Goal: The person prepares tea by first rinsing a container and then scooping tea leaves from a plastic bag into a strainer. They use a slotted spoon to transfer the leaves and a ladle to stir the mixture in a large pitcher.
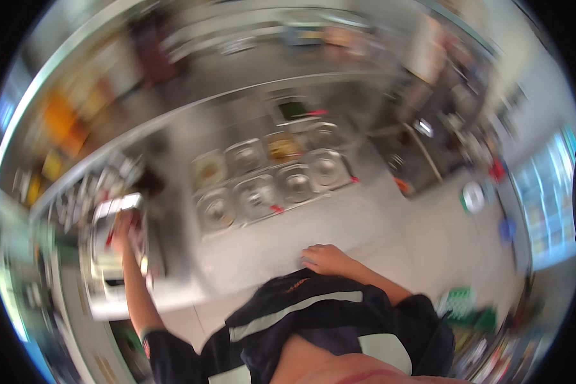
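Observation:
Motion blur softens much of the view. My left hand (121, 233) reaches out to the left, over a metal appliance or tray (97, 240) on the steel counter (288, 230). Something red shows beside its fingers, but blur hides whether the hand grips it. My right hand (329, 259) is near the counter's front edge, before my body, with its fingers loosely bent. No object shows in it, though its palm is hidden. Between and beyond the hands, several steel food pans with lids (255, 194) sit in two rows in the counter. One pan holds yellowish food (283, 148).
A dark green-filled pan (293, 109) is at the counter's back. A sink-like basin (415, 165) lies to the right. Blurred small items (93, 187) line the left back. A green basket (458, 302) is at lower right, and a glass-fronted cooler (547, 197) stands at far right.

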`<action>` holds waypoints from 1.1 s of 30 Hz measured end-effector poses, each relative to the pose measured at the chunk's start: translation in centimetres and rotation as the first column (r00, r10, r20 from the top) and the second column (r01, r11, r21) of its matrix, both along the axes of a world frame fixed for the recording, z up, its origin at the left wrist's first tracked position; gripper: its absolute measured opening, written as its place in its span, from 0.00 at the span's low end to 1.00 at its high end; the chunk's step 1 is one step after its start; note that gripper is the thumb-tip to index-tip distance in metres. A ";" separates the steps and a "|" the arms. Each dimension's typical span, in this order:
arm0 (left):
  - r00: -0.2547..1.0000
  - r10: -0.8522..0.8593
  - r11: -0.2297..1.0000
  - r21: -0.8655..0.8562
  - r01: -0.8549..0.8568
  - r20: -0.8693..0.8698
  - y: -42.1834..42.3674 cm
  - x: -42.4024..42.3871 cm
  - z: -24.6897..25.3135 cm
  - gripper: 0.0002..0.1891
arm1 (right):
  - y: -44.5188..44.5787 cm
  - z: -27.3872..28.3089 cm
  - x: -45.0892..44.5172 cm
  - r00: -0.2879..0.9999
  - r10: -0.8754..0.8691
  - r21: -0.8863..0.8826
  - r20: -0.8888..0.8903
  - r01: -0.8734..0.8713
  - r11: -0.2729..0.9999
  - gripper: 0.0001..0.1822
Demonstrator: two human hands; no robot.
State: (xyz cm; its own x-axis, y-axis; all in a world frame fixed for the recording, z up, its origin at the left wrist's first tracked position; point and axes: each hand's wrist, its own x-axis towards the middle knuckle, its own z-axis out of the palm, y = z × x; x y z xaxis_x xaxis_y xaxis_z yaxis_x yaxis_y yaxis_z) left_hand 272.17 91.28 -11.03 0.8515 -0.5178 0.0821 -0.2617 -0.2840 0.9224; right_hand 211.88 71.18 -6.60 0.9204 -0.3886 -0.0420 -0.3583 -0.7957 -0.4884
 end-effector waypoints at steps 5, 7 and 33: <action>0.984 0.166 0.985 -0.037 -0.169 -0.064 -4.9 0.0 -1.2 0.30 | 0.9 -1.6 -6.4 0.972 -0.235 0.117 -0.027 0.237 0.964 0.11; 0.949 0.305 0.952 -0.033 -0.303 0.078 -8.1 -6.1 2.9 0.29 | 1.2 -1.4 -9.4 0.936 -0.341 0.139 -0.089 0.350 0.926 0.11; -0.093 -0.861 -0.281 0.315 0.907 -0.500 -43.8 -78.7 21.4 0.25 | 6.5 -7.9 -54.5 0.105 -0.977 0.078 -0.188 0.993 0.091 0.14</action>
State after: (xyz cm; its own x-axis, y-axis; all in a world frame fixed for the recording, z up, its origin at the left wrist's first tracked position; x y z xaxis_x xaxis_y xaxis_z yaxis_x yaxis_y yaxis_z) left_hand 193.45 47.45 10.41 -0.5825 -0.6227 -0.5225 -0.6125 -0.0864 0.7857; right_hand 157.34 77.69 -14.53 -0.2869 -0.9262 -0.2446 -0.7985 0.3723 -0.4731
